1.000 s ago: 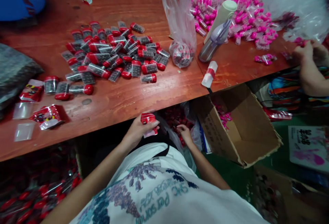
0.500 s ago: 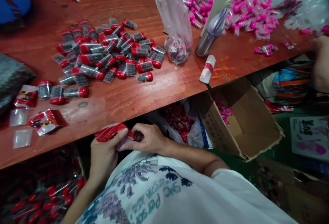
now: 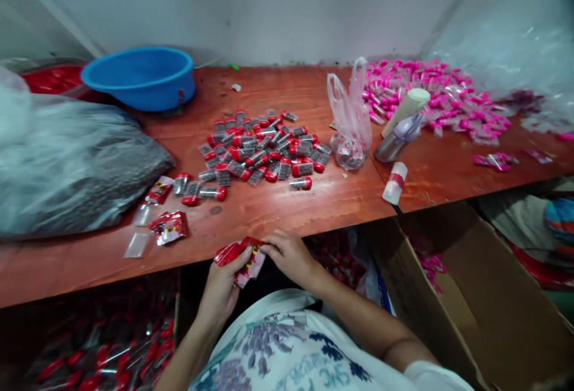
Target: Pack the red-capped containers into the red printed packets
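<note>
My left hand (image 3: 220, 288) is closed on a red printed plastic packet (image 3: 246, 259), held just below the table's front edge, with the thumb on top. My right hand (image 3: 293, 260) pinches the packet's upper right edge. Whether it is one packet or several together I cannot tell. On the table (image 3: 264, 211) to the left lie another red printed packet (image 3: 169, 228) and a small clear plastic sleeve (image 3: 137, 244). A pile of red-capped clear tubes (image 3: 258, 155) filled with dark beads lies beyond my hands, with a few more tubes (image 3: 192, 191) set apart.
At left sit a big clear bag of dark beads (image 3: 81, 170) and a blue basin (image 3: 143, 74). A tied plastic bag (image 3: 350, 119), a bottle (image 3: 397, 140), a white roll (image 3: 395, 183) and pink-capped tubes (image 3: 417, 92) stand or lie right. A cardboard box (image 3: 497, 295) is below.
My view has tilted up and left, bringing in the wall, basin and bead bag. The red packet has turned in my hands and shows more of its printed and pale sides.
</note>
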Demonstrator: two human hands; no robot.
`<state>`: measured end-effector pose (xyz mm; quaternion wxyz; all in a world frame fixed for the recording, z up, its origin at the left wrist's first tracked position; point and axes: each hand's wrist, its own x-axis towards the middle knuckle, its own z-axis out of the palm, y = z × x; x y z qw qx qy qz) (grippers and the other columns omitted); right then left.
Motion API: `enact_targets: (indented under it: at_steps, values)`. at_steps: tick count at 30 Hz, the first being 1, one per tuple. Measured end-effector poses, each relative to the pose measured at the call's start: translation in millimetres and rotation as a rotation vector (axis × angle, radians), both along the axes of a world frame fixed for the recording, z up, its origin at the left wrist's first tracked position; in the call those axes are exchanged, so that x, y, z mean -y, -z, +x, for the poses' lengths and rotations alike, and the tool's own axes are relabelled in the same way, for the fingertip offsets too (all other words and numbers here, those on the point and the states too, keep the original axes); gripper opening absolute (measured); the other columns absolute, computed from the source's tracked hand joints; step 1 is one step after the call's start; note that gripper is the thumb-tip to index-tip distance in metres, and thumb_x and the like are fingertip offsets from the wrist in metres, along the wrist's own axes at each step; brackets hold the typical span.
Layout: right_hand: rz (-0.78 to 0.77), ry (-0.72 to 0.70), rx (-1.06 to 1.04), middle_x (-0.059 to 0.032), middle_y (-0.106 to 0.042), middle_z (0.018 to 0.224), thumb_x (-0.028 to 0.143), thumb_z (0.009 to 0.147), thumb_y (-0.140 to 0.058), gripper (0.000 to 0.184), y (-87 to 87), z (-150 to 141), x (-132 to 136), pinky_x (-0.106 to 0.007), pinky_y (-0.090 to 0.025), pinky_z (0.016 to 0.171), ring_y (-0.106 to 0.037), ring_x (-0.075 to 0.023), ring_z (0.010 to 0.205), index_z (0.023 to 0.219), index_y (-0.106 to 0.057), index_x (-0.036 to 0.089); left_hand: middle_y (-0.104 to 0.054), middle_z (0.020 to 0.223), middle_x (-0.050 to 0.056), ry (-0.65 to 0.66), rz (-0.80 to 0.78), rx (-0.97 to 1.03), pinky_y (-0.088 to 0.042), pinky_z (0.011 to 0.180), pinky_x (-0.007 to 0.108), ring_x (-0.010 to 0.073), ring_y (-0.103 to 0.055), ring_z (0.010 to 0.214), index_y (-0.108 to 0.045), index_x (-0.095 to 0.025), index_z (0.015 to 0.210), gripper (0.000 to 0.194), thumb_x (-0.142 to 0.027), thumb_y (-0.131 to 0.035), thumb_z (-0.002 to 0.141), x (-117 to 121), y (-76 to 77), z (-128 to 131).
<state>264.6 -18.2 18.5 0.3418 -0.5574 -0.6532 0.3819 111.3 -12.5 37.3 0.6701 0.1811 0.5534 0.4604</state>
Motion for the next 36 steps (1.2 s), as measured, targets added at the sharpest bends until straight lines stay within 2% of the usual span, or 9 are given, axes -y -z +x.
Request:
enact_targets:
  at_steps: [4, 11, 14, 17, 19, 22, 25, 31, 36]
  values:
    - [-0.026, 0.060, -0.150, 0.0016, -0.066, 0.083, 0.022, 0.083, -0.059, 0.027, 0.6, -12.7, -21.7, -0.024, -0.047, 0.072, -0.062, -0.0139, 0.076, 0.111, -0.059, 0.023, -0.073, 0.081, 0.006, -0.011, 0.095, 0.053, -0.054, 0.071, 0.026, 0.0166, -0.067, 0.072, -0.071, -0.011, 0.082, 0.027, -0.015, -0.081, 0.057, -13.7, -1.6, -8.4]
    - [0.063, -0.115, -0.172, -0.0020, -0.069, 0.096, 0.027, 0.089, -0.049, 0.023, -6.6, -14.3, -44.2, -0.027, -0.048, 0.079, -0.065, -0.0161, 0.088, 0.105, -0.064, 0.023, -0.073, 0.077, 0.006, -0.090, 0.106, 0.172, -0.054, 0.071, 0.027, 0.0172, -0.068, 0.070, -0.071, -0.009, 0.080, 0.026, -0.010, -0.080, 0.056, -28.5, -3.8, -21.4]
    - [0.050, 0.173, 0.107, -0.0045, -0.069, 0.087, 0.037, 0.093, -0.043, 0.031, -8.2, 11.1, -61.8, -0.029, -0.047, 0.070, -0.064, -0.0182, 0.075, 0.111, -0.062, 0.022, -0.071, 0.071, 0.005, -0.183, 0.007, 0.224, -0.055, 0.064, 0.025, 0.0149, -0.067, 0.063, -0.069, -0.010, 0.076, 0.017, -0.005, -0.076, 0.061, -32.3, -3.1, -28.9]
    - [0.009, 0.492, 0.555, -0.0122, -0.066, 0.095, 0.050, 0.090, -0.045, 0.044, -6.7, 36.9, -78.9, -0.035, -0.044, 0.070, -0.062, -0.0245, 0.080, 0.122, -0.058, 0.022, -0.070, 0.069, 0.006, -0.271, -0.085, 0.304, -0.055, 0.061, 0.024, 0.0138, -0.066, 0.060, -0.067, -0.009, 0.073, 0.008, -0.002, -0.069, 0.069, -37.1, -1.1, -38.4]
    - [-0.038, 0.516, 0.751, -0.0160, -0.062, 0.101, 0.056, 0.086, -0.049, 0.051, -3.5, 44.2, -82.7, -0.037, -0.042, 0.069, -0.061, -0.0267, 0.082, 0.122, -0.058, 0.022, -0.070, 0.071, 0.007, -0.308, -0.128, 0.351, -0.056, 0.061, 0.024, 0.0143, -0.067, 0.061, -0.067, -0.009, 0.074, 0.008, -0.001, -0.065, 0.074, -39.9, 0.3, -44.3]
    - [-0.005, 0.424, 0.848, -0.0151, -0.057, 0.101, 0.052, 0.087, -0.049, 0.042, 4.7, 38.3, -75.1, -0.034, -0.041, 0.067, -0.057, -0.0251, 0.082, 0.113, -0.064, 0.022, -0.071, 0.073, 0.009, -0.323, -0.165, 0.411, -0.058, 0.064, 0.026, 0.0153, -0.068, 0.063, -0.066, -0.008, 0.076, 0.007, -0.003, -0.062, 0.078, -42.6, 2.4, -50.0]
    - [0.092, 0.315, 0.729, -0.0122, -0.054, 0.098, 0.036, 0.091, -0.047, 0.030, 12.4, 22.7, -59.2, -0.033, -0.043, 0.069, -0.054, -0.0226, 0.082, 0.111, -0.064, 0.022, -0.070, 0.073, 0.008, -0.334, -0.168, 0.461, -0.058, 0.065, 0.025, 0.0151, -0.068, 0.064, -0.066, -0.009, 0.078, 0.008, -0.005, -0.059, 0.081, -44.0, 4.6, -52.2]
    - [0.148, 0.156, -0.057, -0.0059, -0.055, 0.106, 0.028, 0.088, -0.050, 0.038, 2.9, -21.1, -24.6, -0.031, -0.048, 0.082, -0.056, -0.0168, 0.087, 0.126, -0.052, 0.026, -0.071, 0.073, 0.007, -0.366, -0.163, 0.471, -0.058, 0.065, 0.025, 0.0148, -0.068, 0.064, -0.066, -0.010, 0.078, 0.010, -0.003, -0.059, 0.081, -45.9, 4.0, -49.2]
    - [0.106, 0.089, -0.208, -0.0051, -0.055, 0.104, 0.026, 0.086, -0.054, 0.042, -10.2, -47.8, -10.2, -0.029, -0.049, 0.076, -0.055, -0.0171, 0.086, 0.128, -0.051, 0.028, -0.071, 0.072, 0.008, -0.362, -0.133, 0.422, -0.057, 0.063, 0.025, 0.0151, -0.068, 0.061, -0.066, -0.009, 0.076, 0.007, -0.004, -0.062, 0.078, -45.5, -1.3, -41.6]
